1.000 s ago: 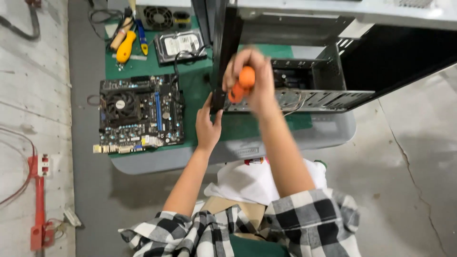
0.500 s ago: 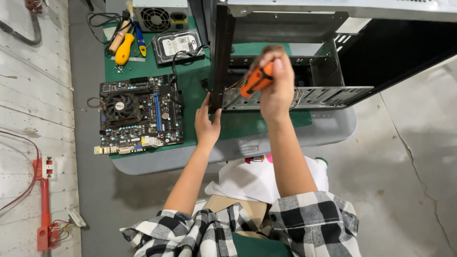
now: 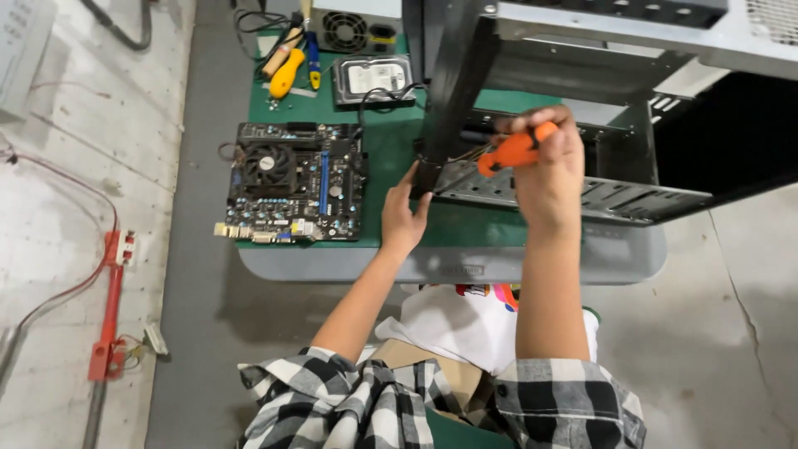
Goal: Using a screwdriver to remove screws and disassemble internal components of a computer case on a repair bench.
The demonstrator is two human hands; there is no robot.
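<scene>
An open computer case (image 3: 615,125) stands on a green mat (image 3: 391,150) on a grey table. My right hand (image 3: 549,166) grips an orange-handled screwdriver (image 3: 511,150), its shaft angled down-left toward the case's lower front corner. My left hand (image 3: 405,212) rests against the bottom of the black front panel (image 3: 453,91) at that corner, fingers spread. To the left, a black motherboard (image 3: 291,183) with a round cooler fan lies flat on the mat.
At the back of the mat lie a hard drive (image 3: 374,79), a power supply (image 3: 357,25) and yellow- and blue-handled tools (image 3: 291,66). The table's grey front edge (image 3: 449,266) faces me. A red bar (image 3: 112,291) with wires lies on the concrete floor at left.
My right hand has tilted the screwdriver from upright to pointing down-left at the case's corner. My left hand stays at the front panel's base.
</scene>
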